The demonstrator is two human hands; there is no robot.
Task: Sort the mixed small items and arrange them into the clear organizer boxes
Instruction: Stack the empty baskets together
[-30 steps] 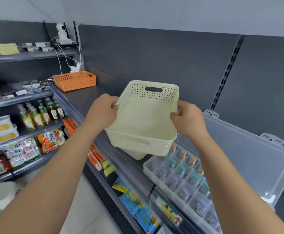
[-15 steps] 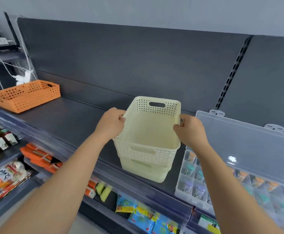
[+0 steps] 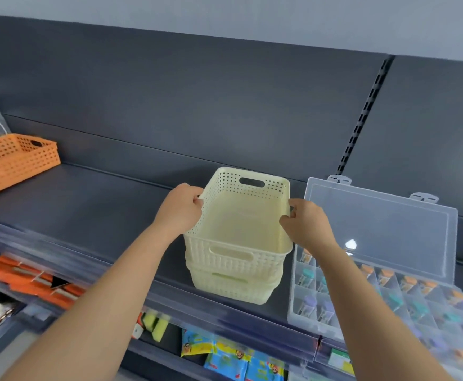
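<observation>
Clear plastic organizer box [image 3: 293, 312] lies at the right of the dark shelf [image 3: 87, 204], lid [image 3: 378, 229] raised, with small capped vials [image 3: 310, 305] in its compartments. Just left of it, both hands grip a cream perforated plastic basket [image 3: 241, 224] nested in a second one [image 3: 233, 290] — left hand [image 3: 180, 210] and right hand [image 3: 307, 224], fingers [image 3: 197, 199] curled over opposite rims.

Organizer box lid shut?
No, the lid of the clear organizer box stands raised behind it, leaving its inside uncovered.
</observation>
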